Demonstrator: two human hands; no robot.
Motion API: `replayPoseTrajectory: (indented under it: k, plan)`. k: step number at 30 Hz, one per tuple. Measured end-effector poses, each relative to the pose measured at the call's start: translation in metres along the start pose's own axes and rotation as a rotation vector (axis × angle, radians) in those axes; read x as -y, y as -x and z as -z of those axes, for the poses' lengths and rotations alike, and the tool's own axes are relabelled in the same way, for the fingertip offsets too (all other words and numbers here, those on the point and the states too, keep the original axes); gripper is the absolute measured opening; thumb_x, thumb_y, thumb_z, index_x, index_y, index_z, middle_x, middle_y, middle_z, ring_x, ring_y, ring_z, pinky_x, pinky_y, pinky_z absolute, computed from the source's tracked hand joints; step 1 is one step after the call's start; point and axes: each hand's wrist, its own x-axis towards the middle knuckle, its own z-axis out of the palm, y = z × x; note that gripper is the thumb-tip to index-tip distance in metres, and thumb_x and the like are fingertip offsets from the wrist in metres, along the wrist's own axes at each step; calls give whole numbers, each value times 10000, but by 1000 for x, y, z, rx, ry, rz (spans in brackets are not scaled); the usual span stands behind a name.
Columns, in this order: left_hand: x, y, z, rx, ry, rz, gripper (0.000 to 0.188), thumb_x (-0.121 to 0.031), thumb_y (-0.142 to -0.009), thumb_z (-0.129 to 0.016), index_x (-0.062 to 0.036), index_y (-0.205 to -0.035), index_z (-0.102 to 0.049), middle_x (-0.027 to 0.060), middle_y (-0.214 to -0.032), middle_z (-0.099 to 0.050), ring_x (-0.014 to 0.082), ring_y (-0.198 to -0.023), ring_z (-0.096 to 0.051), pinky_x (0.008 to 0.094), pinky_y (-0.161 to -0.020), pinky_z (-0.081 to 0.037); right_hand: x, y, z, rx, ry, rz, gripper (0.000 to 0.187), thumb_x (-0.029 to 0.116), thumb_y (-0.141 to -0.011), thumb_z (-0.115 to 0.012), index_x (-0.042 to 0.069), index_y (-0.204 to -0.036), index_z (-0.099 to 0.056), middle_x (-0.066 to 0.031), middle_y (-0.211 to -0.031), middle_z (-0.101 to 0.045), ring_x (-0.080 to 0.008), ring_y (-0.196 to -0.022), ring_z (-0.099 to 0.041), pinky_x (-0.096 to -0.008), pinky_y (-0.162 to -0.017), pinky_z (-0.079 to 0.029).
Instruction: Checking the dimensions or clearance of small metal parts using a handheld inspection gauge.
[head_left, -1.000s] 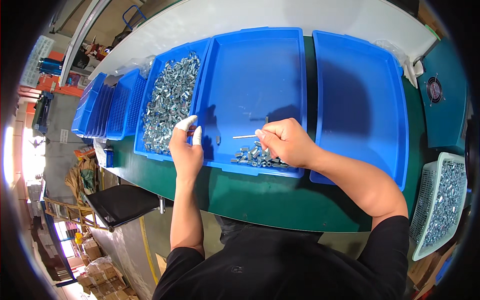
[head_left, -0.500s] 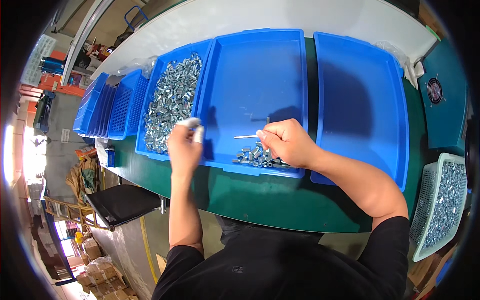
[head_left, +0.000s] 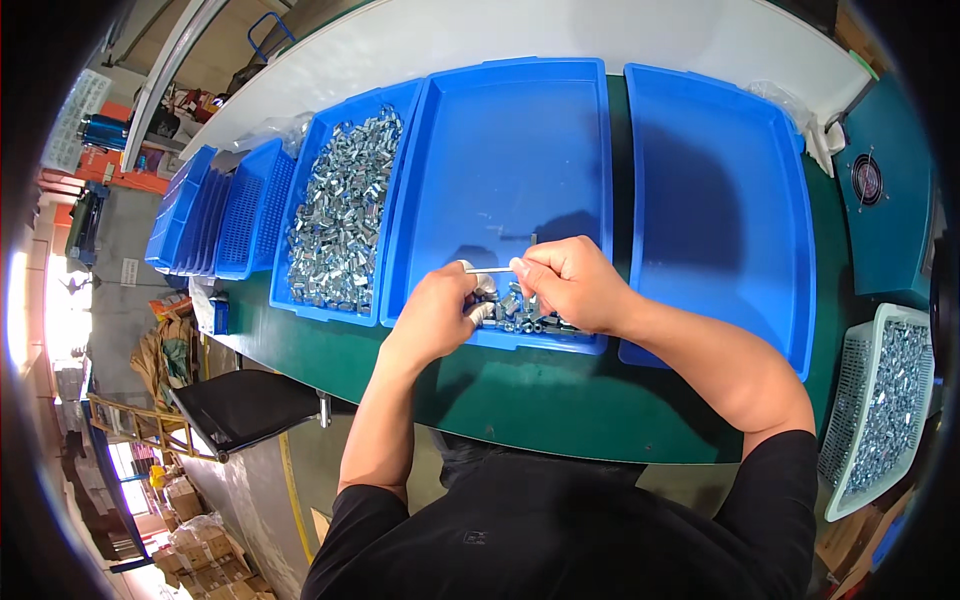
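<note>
My right hand is closed in a pinch on a thin metal rod, which points left over the near part of the middle blue tray. A short metal end sticks up behind these fingers. My left hand, with white coverings on some fingertips, is closed at the rod's left tip; whatever it grips there is hidden. Beneath both hands lies a small heap of short silvery metal pieces, partly covered by them. To the left, another blue tray holds a large pile of similar metal pieces.
A third blue tray stands at the right on the green table. Stacked blue baskets are at the far left. A pale green basket of metal pieces sits beyond the right edge, near a machine with a fan.
My left hand has moved right, from over the pile in the left tray to the rod's left tip. My right hand and the rod have stayed nearly still.
</note>
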Motion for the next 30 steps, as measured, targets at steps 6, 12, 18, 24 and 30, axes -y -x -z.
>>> replayPoseTrajectory:
  k: [6,12,18,24,30]
  plan:
    - [4,-5,-15,-101,110,9,144,29,-801,-715,28,-936,-664,127,-869,-625,250,-746,-632,344,-679,-511,5,2,-1,-8,-28,-29,388,221,-1000,-581,4,-680,-609,-55,-528,-519,-105,-485,-463,-325,-486,-367]
    - [7,10,-19,-320,1024,108,173,16,-936,-643,-18,-1099,-595,79,-970,-689,140,-832,-654,272,-778,-539,5,2,1,-32,47,0,375,209,-990,-587,-5,-683,-613,-76,-530,-529,-128,-489,-483,-343,-499,-376]
    - [15,17,-22,-393,1026,17,166,6,-924,-664,-12,-1087,-636,75,-943,-692,138,-819,-656,272,-769,-543,9,2,2,26,173,36,373,180,-1005,-574,-8,-683,-588,-28,-557,-529,-72,-522,-514,-290,-497,-396]
    - [8,17,-27,-393,928,-57,169,23,-897,-701,-13,-1057,-658,54,-926,-698,109,-814,-659,266,-752,-554,2,2,-1,12,368,221,295,128,-945,-609,-6,-682,-584,-155,-574,-539,-257,-473,-501,-368,-492,-382]
    - [-16,12,-39,-324,1094,-3,114,4,-908,-698,-9,-1003,-637,51,-890,-694,119,-782,-666,257,-680,-554,3,6,2,25,503,379,299,140,-934,-617,5,-670,-581,-158,-562,-544,-311,-473,-505,-375,-485,-390]
